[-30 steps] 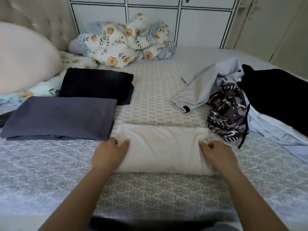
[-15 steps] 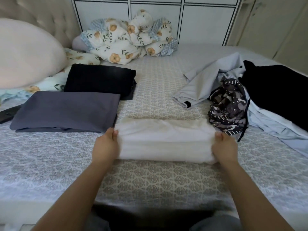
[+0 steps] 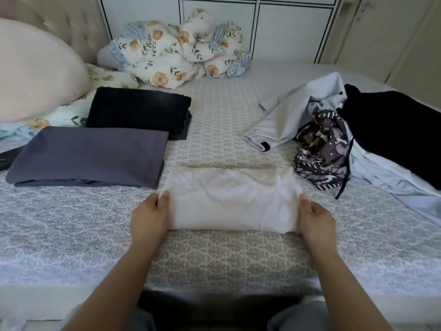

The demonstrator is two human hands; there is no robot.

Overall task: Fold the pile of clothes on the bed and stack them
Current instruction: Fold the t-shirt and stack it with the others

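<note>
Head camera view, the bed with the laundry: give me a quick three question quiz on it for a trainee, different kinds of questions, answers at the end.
1. True or false: both the left hand and the right hand grip the white garment.
2. Multiple choice: which folded piece lies nearest the white garment? A) the grey piece B) the black piece C) the floral quilt
3. Fill in: the unfolded pile lies to the person's ____ on the bed.

Key: 1 true. 2 A. 3 right.
</note>
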